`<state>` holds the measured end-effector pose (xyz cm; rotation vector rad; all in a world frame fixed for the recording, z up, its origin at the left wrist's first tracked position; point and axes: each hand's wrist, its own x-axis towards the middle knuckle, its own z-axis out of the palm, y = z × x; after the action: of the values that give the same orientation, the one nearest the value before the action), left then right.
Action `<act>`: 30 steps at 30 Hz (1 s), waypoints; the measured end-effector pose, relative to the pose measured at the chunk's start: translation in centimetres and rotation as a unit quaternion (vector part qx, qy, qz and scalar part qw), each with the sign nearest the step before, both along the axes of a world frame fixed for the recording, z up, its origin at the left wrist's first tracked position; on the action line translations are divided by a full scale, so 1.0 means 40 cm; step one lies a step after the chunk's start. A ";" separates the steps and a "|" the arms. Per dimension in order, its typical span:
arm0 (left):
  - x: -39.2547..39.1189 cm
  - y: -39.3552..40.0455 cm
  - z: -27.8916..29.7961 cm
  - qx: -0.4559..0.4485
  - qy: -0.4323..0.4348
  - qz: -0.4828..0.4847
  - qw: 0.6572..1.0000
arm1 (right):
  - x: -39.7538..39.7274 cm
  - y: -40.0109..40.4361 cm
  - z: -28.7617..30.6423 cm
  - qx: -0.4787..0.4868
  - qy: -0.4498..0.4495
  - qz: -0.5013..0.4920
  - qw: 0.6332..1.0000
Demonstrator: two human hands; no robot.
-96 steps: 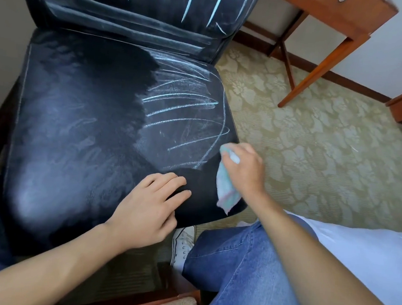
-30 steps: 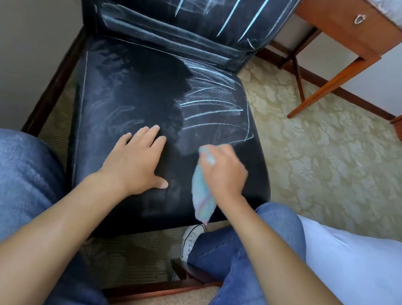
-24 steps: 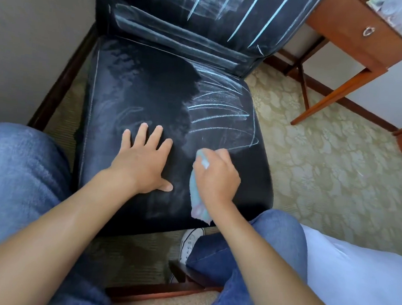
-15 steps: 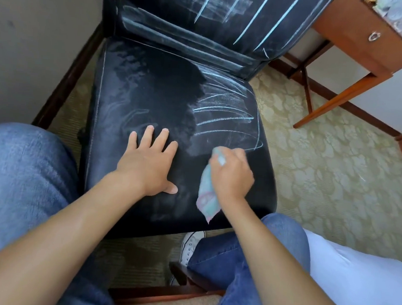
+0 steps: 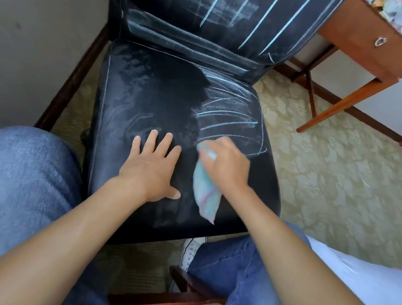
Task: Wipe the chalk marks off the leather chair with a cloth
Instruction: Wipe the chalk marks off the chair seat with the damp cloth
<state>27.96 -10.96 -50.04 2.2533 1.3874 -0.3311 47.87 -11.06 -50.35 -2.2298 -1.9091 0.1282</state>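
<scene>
While the left hand (image 5: pixel 149 172) stays flat on the seat (image 5: pixel 151 94), the right hand (image 5: pixel 227 168), gripping the cloth (image 5: pixel 205 200), has advanced to the remaining chalk marks (image 5: pixel 228 116).

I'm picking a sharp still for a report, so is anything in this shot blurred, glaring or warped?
Head view: the right hand and the cloth it grips are motion-smeared; the left hand is sharper. Soft sheen lies on the seat, not blown out. The wide lens bends the desk edges and the frame's margins.
</scene>
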 end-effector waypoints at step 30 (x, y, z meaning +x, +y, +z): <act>0.142 -0.064 -0.052 0.171 -0.142 -0.129 0.966 | 0.261 -0.056 0.003 -0.006 -0.037 -0.022 0.999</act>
<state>33.65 -13.52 -52.12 2.6436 1.0661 0.1621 58.30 -13.30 -50.24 -2.3122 -1.8988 0.0513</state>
